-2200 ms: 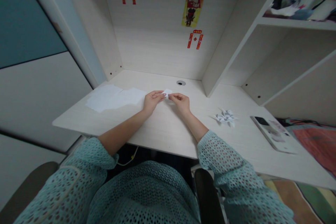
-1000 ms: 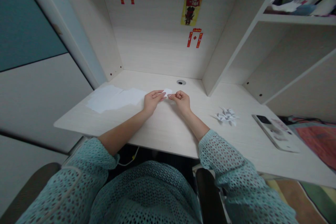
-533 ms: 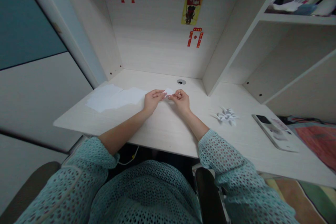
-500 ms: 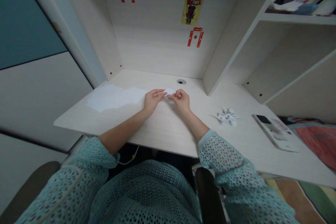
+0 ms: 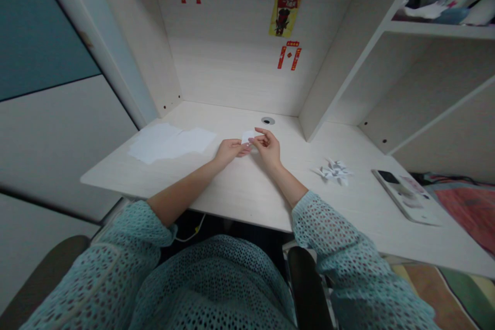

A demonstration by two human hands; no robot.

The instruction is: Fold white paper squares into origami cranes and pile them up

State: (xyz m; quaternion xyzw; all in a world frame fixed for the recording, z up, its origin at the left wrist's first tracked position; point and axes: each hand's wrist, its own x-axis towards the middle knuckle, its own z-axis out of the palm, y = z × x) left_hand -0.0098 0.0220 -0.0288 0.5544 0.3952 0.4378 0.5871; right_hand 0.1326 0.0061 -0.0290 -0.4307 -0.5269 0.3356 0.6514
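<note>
One small white paper is occupying the gap between the person's left hand and right hand, over the rear half of the desk. Taking this paper as clock centre, with 12 o'clock toward the back panel, the left hand is sitting at 8 o'clock, its thumb and fingers pinching the lower edge. The right hand is sitting at 4 o'clock, its thumb touching the right side, one finger extending toward 10 o'clock and the fingers standing partly spread; the view is not revealing whether this hand is also gripping. The paper's free edge is pointing toward 12 o'clock; fingertips are covering part of the outline, so its long axis is not showing. Loose white sheets are lying overlapped at 9 o'clock. Folded paper pieces are resting clustered between 3 and 4 o'clock, with a phone lying beyond them. A round cable port is opening at 2 o'clock. On the back panel, a yellow-and-red packet is hanging toward 1 o'clock.
</note>
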